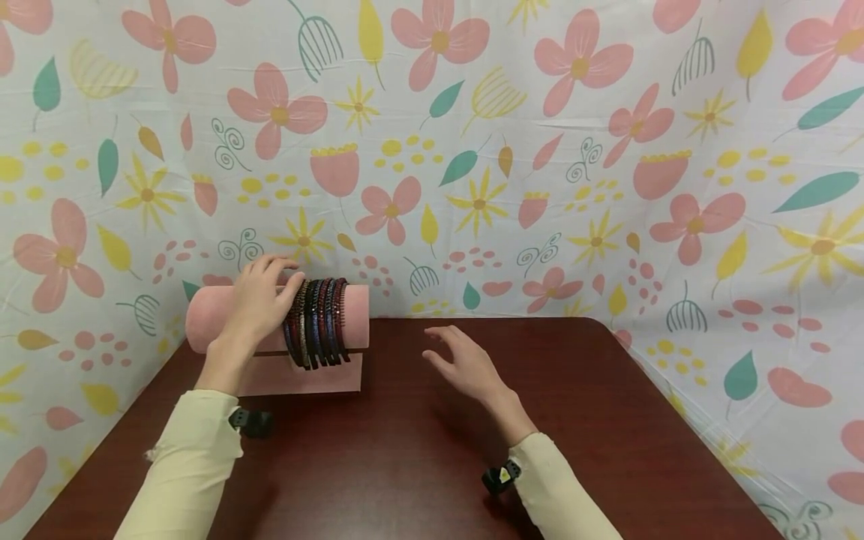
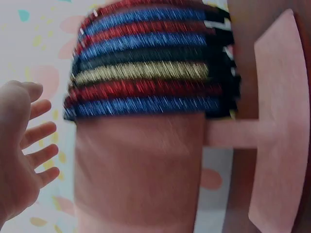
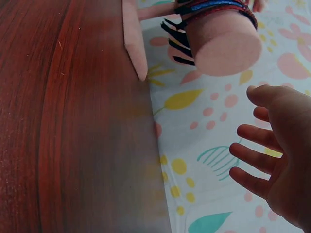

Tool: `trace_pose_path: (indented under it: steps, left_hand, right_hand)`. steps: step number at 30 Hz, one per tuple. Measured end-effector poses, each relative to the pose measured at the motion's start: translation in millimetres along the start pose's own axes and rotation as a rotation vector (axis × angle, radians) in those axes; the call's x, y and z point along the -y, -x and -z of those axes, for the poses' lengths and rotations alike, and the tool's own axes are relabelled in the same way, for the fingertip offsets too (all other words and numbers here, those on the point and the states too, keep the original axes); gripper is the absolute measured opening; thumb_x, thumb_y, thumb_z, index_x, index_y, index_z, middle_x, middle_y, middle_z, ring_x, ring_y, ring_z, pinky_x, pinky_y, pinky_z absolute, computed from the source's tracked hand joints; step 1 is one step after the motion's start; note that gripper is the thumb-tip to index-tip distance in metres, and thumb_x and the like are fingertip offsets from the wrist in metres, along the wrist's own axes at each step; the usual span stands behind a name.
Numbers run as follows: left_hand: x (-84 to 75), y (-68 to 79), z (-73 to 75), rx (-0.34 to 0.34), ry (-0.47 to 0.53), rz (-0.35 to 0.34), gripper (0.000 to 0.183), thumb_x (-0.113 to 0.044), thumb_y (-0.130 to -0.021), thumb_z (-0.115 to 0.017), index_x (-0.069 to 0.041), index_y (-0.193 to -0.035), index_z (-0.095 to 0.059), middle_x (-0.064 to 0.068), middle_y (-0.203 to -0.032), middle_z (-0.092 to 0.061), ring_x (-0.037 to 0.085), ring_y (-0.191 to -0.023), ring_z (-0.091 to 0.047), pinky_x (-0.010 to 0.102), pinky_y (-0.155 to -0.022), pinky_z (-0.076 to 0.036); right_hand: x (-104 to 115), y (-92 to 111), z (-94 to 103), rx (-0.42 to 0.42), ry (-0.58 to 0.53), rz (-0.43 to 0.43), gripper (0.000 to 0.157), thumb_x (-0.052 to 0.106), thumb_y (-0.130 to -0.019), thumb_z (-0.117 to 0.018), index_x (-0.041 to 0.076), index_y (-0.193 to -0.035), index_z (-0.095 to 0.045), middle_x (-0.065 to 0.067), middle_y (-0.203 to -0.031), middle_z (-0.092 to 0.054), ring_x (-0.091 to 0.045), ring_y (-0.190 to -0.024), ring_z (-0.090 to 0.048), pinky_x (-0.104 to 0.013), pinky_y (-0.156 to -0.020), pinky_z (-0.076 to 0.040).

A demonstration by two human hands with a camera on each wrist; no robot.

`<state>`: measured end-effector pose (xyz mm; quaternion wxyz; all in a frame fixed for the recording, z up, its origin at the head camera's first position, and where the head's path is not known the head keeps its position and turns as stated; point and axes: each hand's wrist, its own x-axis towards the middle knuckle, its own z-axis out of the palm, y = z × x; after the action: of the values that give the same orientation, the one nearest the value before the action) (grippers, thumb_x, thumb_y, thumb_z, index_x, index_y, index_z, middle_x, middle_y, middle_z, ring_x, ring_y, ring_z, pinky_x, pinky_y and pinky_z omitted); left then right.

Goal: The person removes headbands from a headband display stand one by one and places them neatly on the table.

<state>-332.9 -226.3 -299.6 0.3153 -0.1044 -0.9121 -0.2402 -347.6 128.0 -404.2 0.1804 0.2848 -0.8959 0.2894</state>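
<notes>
Several glittery headbands [image 1: 316, 322] in red, blue, black and gold sit side by side around a pink padded roll [image 1: 358, 316] on a flat pink base [image 1: 304, 376]. My left hand [image 1: 259, 298] is at the roll, just left of the headbands, fingers loosely extended. In the left wrist view, that hand [image 2: 19, 150] appears beside the roll with its fingers spread, gripping nothing. Right of the stand, my right hand [image 1: 469, 366] hovers over the table with relaxed fingers and holds nothing. The right wrist view shows this hand [image 3: 286, 141] apart from the roll's round end [image 3: 228, 53].
The stand is at the back left of a dark reddish-brown wooden table [image 1: 418, 450]. A white cloth [image 1: 513, 225] printed with flowers and leaves hangs behind and beside the table. Each wrist wears a small black camera [image 1: 501, 477].
</notes>
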Motion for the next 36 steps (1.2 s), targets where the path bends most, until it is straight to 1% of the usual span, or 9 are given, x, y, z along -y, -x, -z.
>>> trace_pose_path:
  steps: [5,10,13,18,22,25,29,32,36]
  left_hand:
    - [20.6,3.2,1.8,0.040,-0.054,0.051,0.039,-0.036,-0.104,-0.047,-0.006,-0.126,-0.061,0.021,-0.138,-0.052,0.047,-0.130,-0.043,0.063,-0.109,-0.030]
    - [33.4,6.6,1.4,0.057,-0.073,0.083,0.039,-0.036,-0.104,-0.046,-0.007,-0.123,-0.062,0.019,-0.135,-0.054,0.046,-0.126,-0.045,0.063,-0.108,-0.031]
    - [36.8,7.1,1.6,0.062,-0.085,0.092,0.041,-0.038,-0.104,-0.044,-0.007,-0.123,-0.062,0.020,-0.135,-0.054,0.046,-0.127,-0.045,0.064,-0.108,-0.030]
    - [40.3,6.8,3.7,0.056,-0.114,0.086,0.040,-0.037,-0.104,-0.046,-0.006,-0.123,-0.063,0.021,-0.135,-0.056,0.048,-0.127,-0.045,0.065,-0.107,-0.030]
    - [41.5,6.1,3.1,0.066,-0.147,0.082,0.045,-0.041,-0.105,-0.042,-0.007,-0.125,-0.063,0.021,-0.135,-0.058,0.048,-0.127,-0.046,0.065,-0.106,-0.031]
    - [44.1,6.3,-0.1,0.049,-0.173,0.077,0.049,-0.043,-0.105,-0.039,-0.007,-0.126,-0.064,0.021,-0.134,-0.059,0.048,-0.126,-0.048,0.065,-0.106,-0.032]
    - [48.7,7.8,-4.8,0.016,-0.222,0.055,0.050,-0.042,-0.106,-0.035,-0.007,-0.123,-0.067,0.019,-0.129,-0.065,0.044,-0.122,-0.055,0.062,-0.106,-0.034]
    - [51.1,8.9,-8.8,-0.003,-0.254,0.043,0.052,-0.043,-0.107,-0.031,-0.009,-0.121,-0.070,0.016,-0.126,-0.068,0.040,-0.119,-0.059,0.059,-0.106,-0.035]
    - [53.5,11.1,-13.7,-0.024,-0.276,0.048,0.052,-0.042,-0.107,-0.031,-0.010,-0.120,-0.070,0.015,-0.125,-0.068,0.038,-0.119,-0.059,0.057,-0.106,-0.035]
  right_hand:
    - [2,-1,0.2,-0.006,-0.006,0.010,0.042,0.035,-0.096,-0.065,0.016,-0.134,-0.060,-0.002,-0.122,-0.064,-0.020,-0.115,-0.063,-0.040,-0.094,-0.055]
    - [4,-4,-0.4,-0.002,-0.014,0.014,0.043,0.035,-0.096,-0.064,0.015,-0.134,-0.060,0.000,-0.120,-0.064,-0.021,-0.113,-0.064,-0.040,-0.092,-0.055]
    - [6,-6,-1.0,0.004,-0.016,0.007,0.042,0.036,-0.096,-0.064,0.017,-0.134,-0.060,0.002,-0.119,-0.063,-0.020,-0.112,-0.065,-0.040,-0.091,-0.056]
    - [10,-9,-2.1,0.011,-0.026,0.005,0.042,0.035,-0.096,-0.065,0.017,-0.134,-0.059,0.001,-0.119,-0.063,-0.023,-0.112,-0.065,-0.041,-0.092,-0.056]
    - [14,-11,-3.4,0.005,-0.037,0.020,0.042,0.034,-0.096,-0.065,0.016,-0.134,-0.059,0.001,-0.118,-0.064,-0.024,-0.111,-0.066,-0.041,-0.092,-0.056]
    - [16,-13,-5.2,0.008,-0.035,0.027,0.041,0.035,-0.096,-0.065,0.017,-0.133,-0.059,0.003,-0.118,-0.063,-0.020,-0.110,-0.066,-0.039,-0.092,-0.056]
    - [19,-16,-6.6,0.012,-0.034,0.035,0.041,0.035,-0.097,-0.064,0.018,-0.133,-0.059,0.002,-0.120,-0.064,-0.017,-0.109,-0.066,-0.038,-0.091,-0.057]
    - [20,-18,-6.9,0.012,-0.050,0.041,0.041,0.034,-0.097,-0.064,0.017,-0.133,-0.059,-0.001,-0.122,-0.064,-0.020,-0.109,-0.067,-0.040,-0.090,-0.057]
    - [22,-20,-8.2,0.019,-0.055,0.049,0.040,0.034,-0.097,-0.064,0.018,-0.133,-0.059,0.000,-0.122,-0.064,-0.020,-0.109,-0.067,-0.039,-0.089,-0.057]
